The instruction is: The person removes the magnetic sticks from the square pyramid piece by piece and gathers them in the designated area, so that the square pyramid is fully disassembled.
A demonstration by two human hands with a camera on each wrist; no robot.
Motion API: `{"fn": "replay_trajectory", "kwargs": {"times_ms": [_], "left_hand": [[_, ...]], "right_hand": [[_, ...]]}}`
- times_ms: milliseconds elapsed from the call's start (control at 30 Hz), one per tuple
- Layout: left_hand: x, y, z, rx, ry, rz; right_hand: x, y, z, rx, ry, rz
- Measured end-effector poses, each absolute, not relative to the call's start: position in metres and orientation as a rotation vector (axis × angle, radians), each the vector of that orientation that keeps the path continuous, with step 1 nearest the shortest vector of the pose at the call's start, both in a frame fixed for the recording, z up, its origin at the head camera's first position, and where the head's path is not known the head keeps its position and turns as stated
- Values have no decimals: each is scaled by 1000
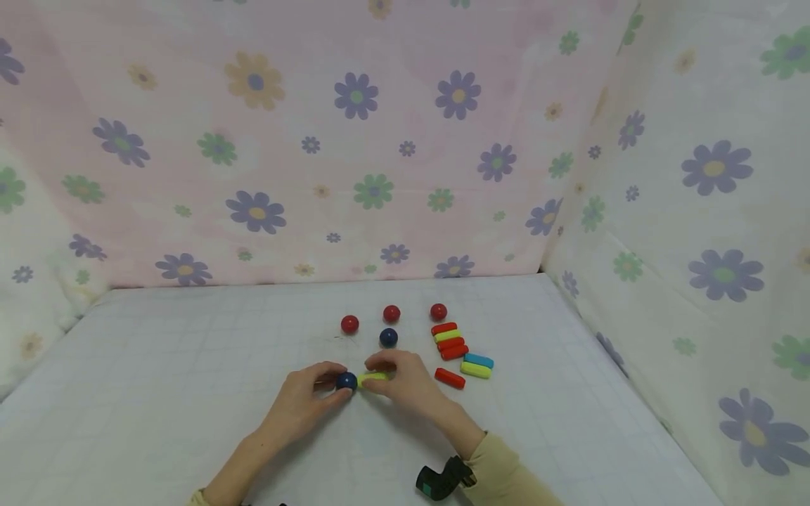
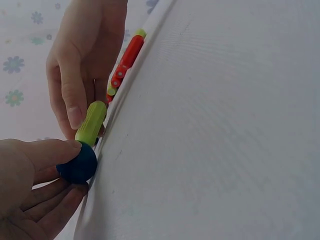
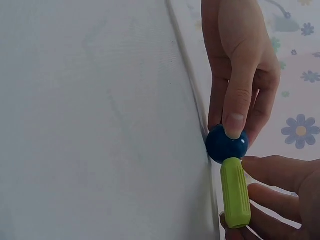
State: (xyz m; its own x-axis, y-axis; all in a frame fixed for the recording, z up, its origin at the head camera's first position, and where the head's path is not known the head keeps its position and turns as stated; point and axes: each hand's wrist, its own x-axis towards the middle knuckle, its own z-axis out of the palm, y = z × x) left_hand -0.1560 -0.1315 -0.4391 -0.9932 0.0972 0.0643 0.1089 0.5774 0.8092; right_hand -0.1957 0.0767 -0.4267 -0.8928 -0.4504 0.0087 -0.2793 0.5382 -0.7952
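My left hand pinches a dark blue ball between thumb and fingers, low on the white cloth. To its right, a ribbed yellow-green rod meets the ball end-on; whether they are joined cannot be told. Around the rod are the curled thumb and fingers of my right hand. In the left wrist view, the rod stands in line with the ball. Beyond the hands sits a second dark blue ball.
Three red balls lie in a loose row at the back. Right of the hands are several red rods, yellow-green rods and a blue rod. A black device is at the right wrist. Flowered cloth hangs behind.
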Motion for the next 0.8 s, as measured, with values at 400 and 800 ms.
{"fn": "replay_trajectory", "kwargs": {"times_ms": [400, 800], "left_hand": [[-157, -132, -440, -200, -2779, -1423], [-157, -132, -440, -196, -2759, -1438]], "right_hand": [[-195, 75, -433, -704, 2528, -1277], [-195, 73, -439, -785, 2528, -1292]]}}
